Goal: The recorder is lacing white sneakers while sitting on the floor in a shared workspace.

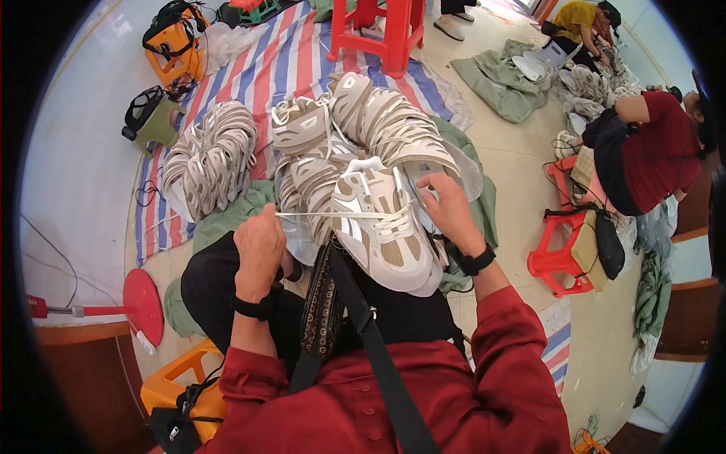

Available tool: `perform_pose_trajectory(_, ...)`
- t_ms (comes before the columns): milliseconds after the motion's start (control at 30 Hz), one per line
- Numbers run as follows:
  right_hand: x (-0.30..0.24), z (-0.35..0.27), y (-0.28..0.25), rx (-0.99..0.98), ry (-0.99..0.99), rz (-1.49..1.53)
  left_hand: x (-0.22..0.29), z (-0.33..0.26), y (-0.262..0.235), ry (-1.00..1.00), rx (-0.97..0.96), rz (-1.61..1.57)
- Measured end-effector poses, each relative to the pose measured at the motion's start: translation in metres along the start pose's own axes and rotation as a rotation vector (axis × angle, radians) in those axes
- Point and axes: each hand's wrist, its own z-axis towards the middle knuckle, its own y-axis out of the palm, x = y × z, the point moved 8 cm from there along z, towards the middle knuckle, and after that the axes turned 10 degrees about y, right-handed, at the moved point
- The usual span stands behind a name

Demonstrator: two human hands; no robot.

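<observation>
A beige and white sneaker rests in front of me over my lap, toe toward me. Its white shoelace stretches taut to the left, and my left hand pinches the end. At the sneaker's right side is my right hand, its fingers curled near the eyelets; whatever they hold is hidden. Another pale sole shows beneath the sneaker. Just beyond stand nested rows of similar sneakers, and a loose pair lies on top of the middle row.
Another shoe row stands at left on a striped sheet. A red stool is at the far side. Orange stools and a red round base sit to my left. At right a person in red sits near a red stool.
</observation>
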Motion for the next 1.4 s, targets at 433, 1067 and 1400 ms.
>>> perform_pose_trajectory(433,0.029,-0.034,0.019,-0.222,0.323,0.335,0.003,-0.005,0.017,0.018,0.031,-0.043)
perform_pose_trajectory(1067,0.031,-0.033,0.032,-0.010,0.208,0.351,0.053,-0.008,0.045,0.035,-0.216,-0.480)
perform_pose_trajectory(1400,0.039,-0.041,0.026,0.009,0.226,0.401,0.038,-0.034,0.143,-0.247,-0.737,-1.088)
